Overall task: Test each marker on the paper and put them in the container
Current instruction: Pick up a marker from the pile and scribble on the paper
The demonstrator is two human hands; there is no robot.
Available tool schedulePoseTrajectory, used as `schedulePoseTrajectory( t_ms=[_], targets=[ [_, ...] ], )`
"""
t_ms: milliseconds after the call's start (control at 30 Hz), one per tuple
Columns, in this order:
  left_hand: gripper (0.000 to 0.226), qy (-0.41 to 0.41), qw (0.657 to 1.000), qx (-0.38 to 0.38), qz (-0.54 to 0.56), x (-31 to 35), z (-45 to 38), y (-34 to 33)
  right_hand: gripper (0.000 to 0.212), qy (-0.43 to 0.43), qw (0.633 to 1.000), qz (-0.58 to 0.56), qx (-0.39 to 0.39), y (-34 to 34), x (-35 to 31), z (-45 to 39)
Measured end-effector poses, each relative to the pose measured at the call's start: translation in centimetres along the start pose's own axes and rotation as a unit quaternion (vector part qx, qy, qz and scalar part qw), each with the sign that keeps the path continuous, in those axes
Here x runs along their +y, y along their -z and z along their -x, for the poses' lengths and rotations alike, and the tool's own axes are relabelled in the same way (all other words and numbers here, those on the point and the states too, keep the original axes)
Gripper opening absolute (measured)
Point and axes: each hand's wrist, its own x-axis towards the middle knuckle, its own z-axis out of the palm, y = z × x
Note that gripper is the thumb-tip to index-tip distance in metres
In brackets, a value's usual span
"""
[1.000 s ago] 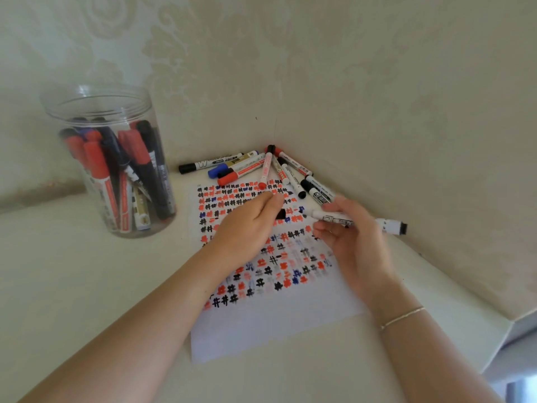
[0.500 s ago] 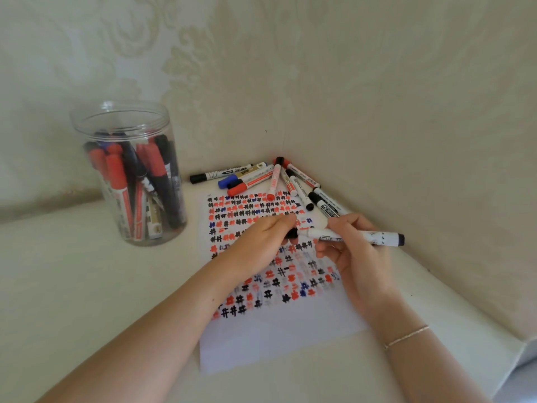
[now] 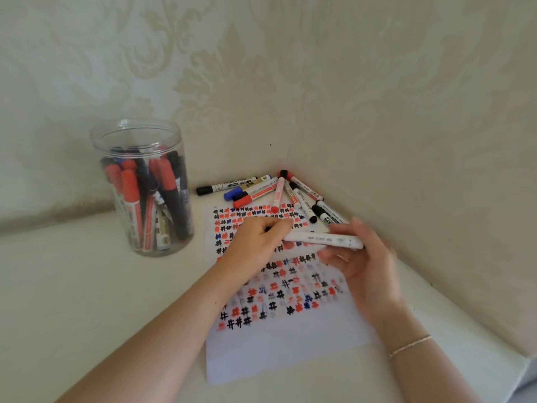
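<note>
The right hand [image 3: 367,266] pinches a white-barrelled marker [image 3: 324,239], now level and blurred, its black end no longer showing; the left hand [image 3: 255,242] curls round its other end, above the white paper sheet [image 3: 279,353] of hash marks. Beyond, loose markers [image 3: 273,190] crowd the wall corner; leftward stands the clear plastic jar [image 3: 142,187], with bare tabletop [image 3: 87,286] before it.

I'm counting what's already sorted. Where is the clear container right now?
In the head view the clear plastic container stands upright on the left of the table, left of the marked paper and the loose markers lying in the wall corner.
</note>
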Motion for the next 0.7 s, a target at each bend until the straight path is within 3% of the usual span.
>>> schedulePoseTrajectory(
  t_ms=[67,167,333,700],
  targets=[
    [0.025,-0.009,0.999,0.011,-0.046,-0.1,0.0,-0.2,0.024,0.054,0.980,0.177,0.071,-0.1,0.5,-0.2],
    [0.030,-0.041,0.994,0.043,-0.087,0.0,0.3,-0.5,0.029,0.091,0.920,0.375,0.076,-1.3,1.6,-0.2],
    [0.045,-0.050,0.990,0.088,-0.093,0.1,0.3,0.5,0.029,0.075,0.926,0.363,0.075,-3.2,1.0,-0.3],
    [0.040,-0.063,0.979,0.170,-0.092,-0.2,0.1,2.1,0.024,-0.011,0.943,0.329,0.042,-6.0,0.2,-2.3]
  ],
)
